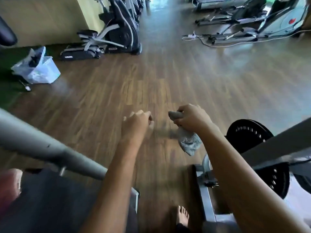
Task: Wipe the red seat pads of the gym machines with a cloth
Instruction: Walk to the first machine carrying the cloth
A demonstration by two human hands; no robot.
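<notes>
- The crumpled grey cloth (189,142) hangs in the air above the brown wooden plank floor (117,84) and touches no pad or machine.
- The right grip (191,118) is closed tight around the cloth's upper part. One twisted end pokes out past the thumb side and the rest droops below the wrist.
- Just left of the cloth, the left grip (136,123) is curled into a loose fist with nothing visible in it.
- Right of the cloth, close behind it, are a round black weight plate (249,133) and the grey frame of a machine.
- Far to the lower left of the cloth, a thick grey metal tube (42,142) slants across. Below it a blurred reddish patch (8,187) may be one red seat pad, but it is too smeared to be sure.
- Below the cloth a bare foot (182,216) stands on the floor.
- Well beyond the cloth to the upper left are a white plastic-lined bin (38,68) and a black and grey elliptical trainer (117,34).
- Progress, as a judgement: no wiping is happening now, and the person seems to be between machines. The view does not show which pads are done, so at least the next pad remains.
</notes>
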